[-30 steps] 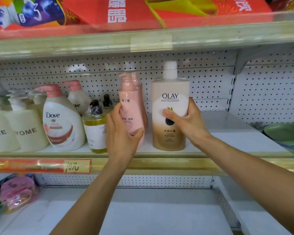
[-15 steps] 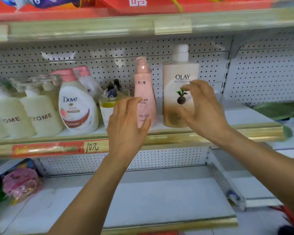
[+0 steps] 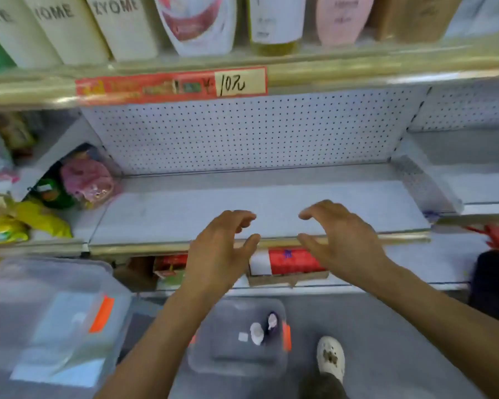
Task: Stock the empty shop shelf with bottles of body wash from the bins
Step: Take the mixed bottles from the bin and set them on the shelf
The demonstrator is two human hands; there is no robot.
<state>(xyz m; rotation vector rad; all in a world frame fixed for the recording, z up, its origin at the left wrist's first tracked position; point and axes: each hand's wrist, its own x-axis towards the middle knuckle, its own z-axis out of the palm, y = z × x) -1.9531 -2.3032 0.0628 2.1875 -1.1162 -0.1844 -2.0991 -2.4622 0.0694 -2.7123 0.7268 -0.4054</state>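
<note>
My left hand (image 3: 222, 243) and my right hand (image 3: 340, 237) hover side by side in front of the bare white shelf (image 3: 271, 208), fingers loosely curved and holding nothing. Above, the stocked shelf (image 3: 329, 70) carries the bottoms of cream ZYOME bottles (image 3: 121, 27), a white Dove bottle (image 3: 199, 24), a yellow bottle (image 3: 274, 24), a pink bottle (image 3: 340, 18) and the tan Olay bottle (image 3: 406, 18). On the floor below my arms stands a small clear bin (image 3: 239, 338) holding two small bottles (image 3: 262, 329). A larger clear bin (image 3: 49, 321) with orange latches sits at the left.
A red price strip reading 10 (image 3: 170, 84) runs along the upper shelf edge. Pink and green packets (image 3: 78, 180) and yellow bags (image 3: 26, 220) fill the shelf to the left. Red packs (image 3: 288, 260) lie under the bare shelf. My white shoe (image 3: 330, 358) stands beside the small bin.
Both hands let go of the pink and Olay bottles, which stay on the upper shelf. The hands dropped to the bare shelf below and the view tilted down to the bins.
</note>
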